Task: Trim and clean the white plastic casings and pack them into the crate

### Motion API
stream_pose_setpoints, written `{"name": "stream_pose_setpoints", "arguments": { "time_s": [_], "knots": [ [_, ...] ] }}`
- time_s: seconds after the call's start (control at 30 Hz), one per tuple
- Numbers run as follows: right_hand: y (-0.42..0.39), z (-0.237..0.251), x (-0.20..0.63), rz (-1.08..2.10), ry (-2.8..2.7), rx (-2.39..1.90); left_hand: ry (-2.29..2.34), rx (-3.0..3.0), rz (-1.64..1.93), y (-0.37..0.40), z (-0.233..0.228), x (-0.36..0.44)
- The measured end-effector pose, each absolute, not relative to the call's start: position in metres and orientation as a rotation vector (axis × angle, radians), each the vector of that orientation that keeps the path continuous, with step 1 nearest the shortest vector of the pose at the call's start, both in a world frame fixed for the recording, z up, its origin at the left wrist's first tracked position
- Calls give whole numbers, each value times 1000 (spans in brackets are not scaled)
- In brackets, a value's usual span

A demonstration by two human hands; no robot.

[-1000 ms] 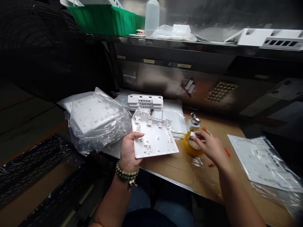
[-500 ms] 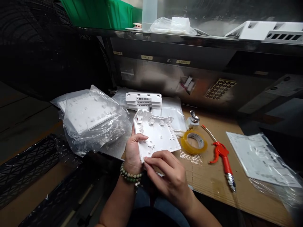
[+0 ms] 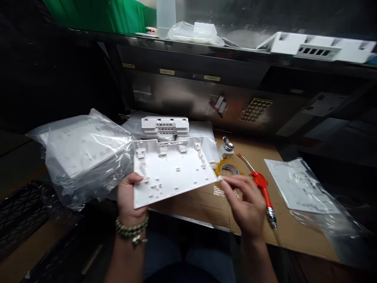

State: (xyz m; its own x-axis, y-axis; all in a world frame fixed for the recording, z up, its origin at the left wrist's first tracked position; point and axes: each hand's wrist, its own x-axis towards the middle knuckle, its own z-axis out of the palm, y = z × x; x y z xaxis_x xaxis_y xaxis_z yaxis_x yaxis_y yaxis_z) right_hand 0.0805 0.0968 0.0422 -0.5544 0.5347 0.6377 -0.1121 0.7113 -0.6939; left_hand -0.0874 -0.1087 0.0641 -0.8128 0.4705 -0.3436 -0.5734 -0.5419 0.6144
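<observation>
Left hand (image 3: pixel 129 194): fingers grasping white plastic cover (image 3: pixel 173 165) at its eight-o'clock edge. Right hand (image 3: pixel 247 202), four o'clock of cover: fingers pinching a white scrap (image 3: pixel 219 178), apparently; blurred. Tape roll (image 3: pixel 231 168): three o'clock.

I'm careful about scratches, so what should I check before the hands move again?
1. White panel supported: ok, the left hand grips its near left corner.
2. Panel's inside face in view: ok.
3. Panel's underside free of marks: cannot tell, it faces away.
4. White bit at the right hand's fingertips harmless: cannot tell, too small to identify.
5. Red blow gun set down: ok, on the cardboard.
6. Bottle lid closed: not ok, it looks raised.
</observation>
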Motion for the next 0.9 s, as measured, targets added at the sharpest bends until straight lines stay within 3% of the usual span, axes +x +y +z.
{"name": "stream_pose_setpoints", "arguments": {
  "time_s": [0.1,0.6,0.73,0.9],
  "knots": [
    [118,37,93,781,-1913,-471,1008,-136,2365,-126,52,-95],
    [99,28,93,799,-2078,-219,1107,128,2403,-127,33,-93],
    [114,20,90,789,-2114,-203,931,135,2403,-129,31,-95],
    [142,35,82,792,-1971,-392,317,335,2219,-136,21,-95]
  ]
}}
